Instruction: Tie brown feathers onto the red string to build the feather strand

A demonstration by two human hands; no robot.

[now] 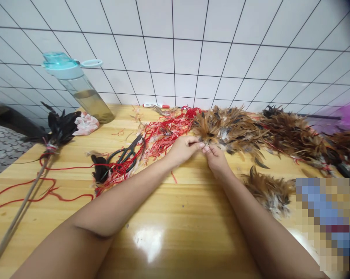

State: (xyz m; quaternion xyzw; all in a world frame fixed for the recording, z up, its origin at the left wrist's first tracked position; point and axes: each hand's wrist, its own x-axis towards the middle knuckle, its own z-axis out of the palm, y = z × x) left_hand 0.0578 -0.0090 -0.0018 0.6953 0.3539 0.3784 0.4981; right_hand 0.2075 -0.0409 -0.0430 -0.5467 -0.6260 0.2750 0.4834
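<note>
My left hand [184,148] and my right hand [216,158] meet fingertip to fingertip at the near edge of a heap of brown feathers [230,130] on the wooden table [175,217]. Both hands are closed in a pinch on feathers from that heap. A tangle of red string [163,133] lies just left of my left hand. Dark-handled scissors [127,155] rest in the string further left. A thin stick tipped with black feathers [57,131] and bound with red thread lies at the far left.
A clear bottle with a blue lid [79,87] stands at the back left beside a crumpled pink cloth [86,123]. A red-capped marker [156,105] lies by the tiled wall. More brown feather bundles [297,135] stretch right; a small clump [269,192] lies near my right forearm.
</note>
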